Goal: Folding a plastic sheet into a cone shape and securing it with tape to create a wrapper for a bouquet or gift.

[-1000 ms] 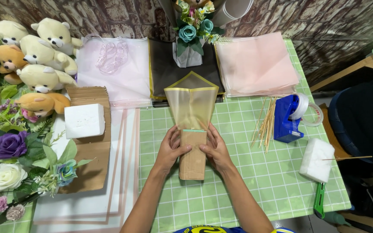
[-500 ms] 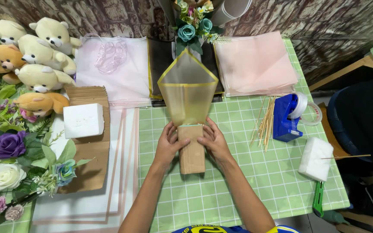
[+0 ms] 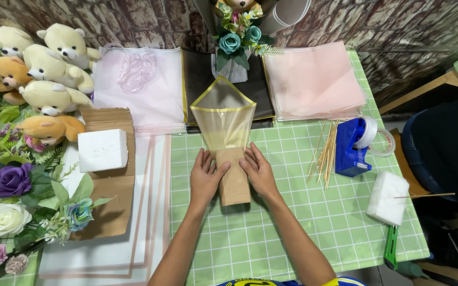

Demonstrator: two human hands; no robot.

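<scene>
Head view shows both hands on a bouquet wrap lying at the middle of the green checked table (image 3: 292, 233): the left hand (image 3: 206, 177) and right hand (image 3: 259, 173) cup a brown paper sleeve (image 3: 234, 182) from nine and three o'clock, fingers held together and laid flat against its sides, thumbs over its front. From the sleeve's top, at twelve o'clock, a clear cellophane cone with gold edging (image 3: 222, 116) fans out toward the stacked wrapping sheets (image 3: 314, 79). The step in hand looks like folding and pressing the sleeve snug round the cone's base; fixing it would likely call for one hand to hold the fold while the other reaches the blue tape dispenser (image 3: 353, 148) at three o'clock. Compared with a second ago, the cone has opened wider and reaches farther up the table.
</scene>
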